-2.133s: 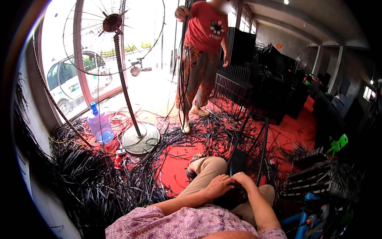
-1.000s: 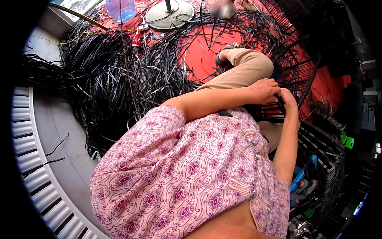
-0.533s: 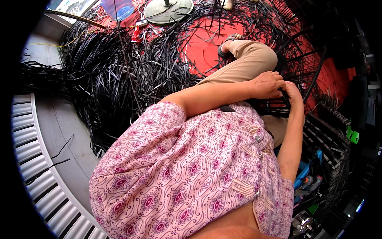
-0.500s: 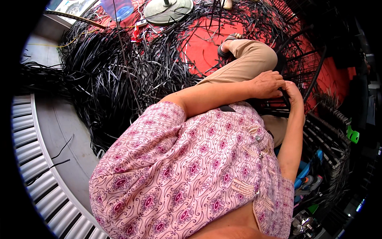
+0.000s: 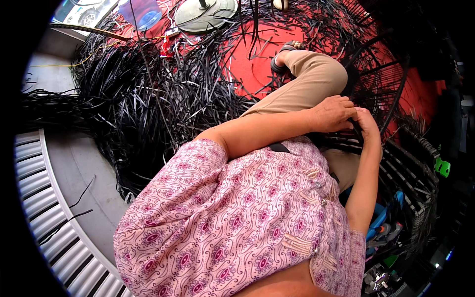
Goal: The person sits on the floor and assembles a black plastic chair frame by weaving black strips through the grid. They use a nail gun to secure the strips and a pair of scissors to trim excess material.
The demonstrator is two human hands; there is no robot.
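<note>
My left hand (image 5: 334, 113) reaches across my body, its fingers curled down over a black strip (image 5: 357, 129). Close against it, my right hand (image 5: 368, 123) pinches the same strip from the other side. The two hands nearly touch, and their fingertips are partly hidden. Around and beyond them stands a dark frame of thin bars (image 5: 378, 91) with strips woven through it. A woven black section (image 5: 413, 175) curves along the right, below my right hand. My bent leg in tan trousers (image 5: 309, 81) lies just beyond my left forearm.
Heaps of loose black strips (image 5: 128, 99) cover much of the red floor (image 5: 252, 44). A round grey base with a pole (image 5: 205, 17) and a clear blue tub (image 5: 143, 17) stand at the back. White slats (image 5: 37, 185) line the left. Blue-handled tools (image 5: 381, 218) lie at lower right.
The view has shifted slightly, so hands and body sit a little lower. Both hands keep their grip on the strip, with only slight finger movement.
</note>
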